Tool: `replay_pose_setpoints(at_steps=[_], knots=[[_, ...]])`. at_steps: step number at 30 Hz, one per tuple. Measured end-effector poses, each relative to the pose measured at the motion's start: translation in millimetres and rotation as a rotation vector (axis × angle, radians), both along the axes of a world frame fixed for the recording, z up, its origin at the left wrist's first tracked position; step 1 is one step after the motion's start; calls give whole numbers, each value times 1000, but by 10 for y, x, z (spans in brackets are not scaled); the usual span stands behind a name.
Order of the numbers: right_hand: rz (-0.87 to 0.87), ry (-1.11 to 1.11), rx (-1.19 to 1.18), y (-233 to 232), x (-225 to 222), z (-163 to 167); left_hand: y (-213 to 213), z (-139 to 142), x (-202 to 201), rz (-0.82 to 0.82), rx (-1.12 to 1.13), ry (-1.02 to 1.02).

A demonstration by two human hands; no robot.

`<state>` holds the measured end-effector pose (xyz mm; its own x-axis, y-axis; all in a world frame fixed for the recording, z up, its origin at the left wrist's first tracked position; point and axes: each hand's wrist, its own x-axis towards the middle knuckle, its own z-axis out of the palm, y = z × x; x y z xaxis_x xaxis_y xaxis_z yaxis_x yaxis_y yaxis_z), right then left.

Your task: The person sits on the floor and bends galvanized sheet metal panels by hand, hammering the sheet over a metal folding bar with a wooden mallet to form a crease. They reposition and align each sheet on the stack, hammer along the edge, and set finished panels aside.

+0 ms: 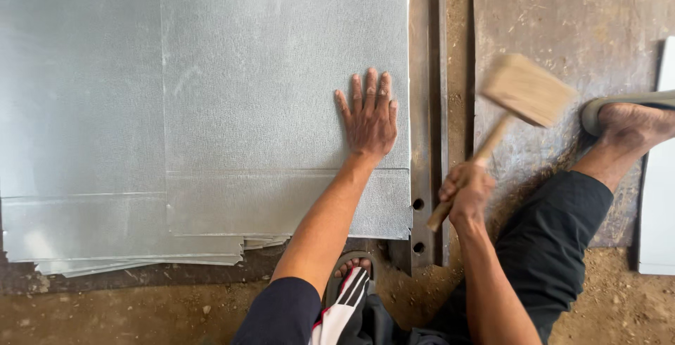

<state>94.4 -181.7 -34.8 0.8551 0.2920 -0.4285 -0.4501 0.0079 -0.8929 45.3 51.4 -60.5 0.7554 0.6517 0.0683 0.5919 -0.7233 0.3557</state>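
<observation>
My left hand (370, 118) lies flat, fingers spread, on the top sheet of grey metal (267, 71), close to its right edge. My right hand (465, 190) is shut on the handle of a wooden mallet (526, 90), whose blurred block head hangs above and to the right of a steel bar (424, 106). The bar runs along the sheet's right edge, and the sheet's edge rests against it.
A stack of several metal sheets (84, 176) spreads to the left on a dirt floor. A rusty plate (562, 14) lies right of the bar. My right foot in a sandal (626, 116) rests on it; my left foot (351, 267) is below the sheets. A pale panel (659, 197) sits far right.
</observation>
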Motion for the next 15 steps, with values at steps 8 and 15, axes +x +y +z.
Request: replay_pose_setpoints(at_steps=[8, 15], knots=[[224, 9, -25, 10, 285, -344, -15, 45, -37, 20, -14, -31], [-39, 200, 194, -37, 181, -377, 6, 62, -52, 8, -6, -83]])
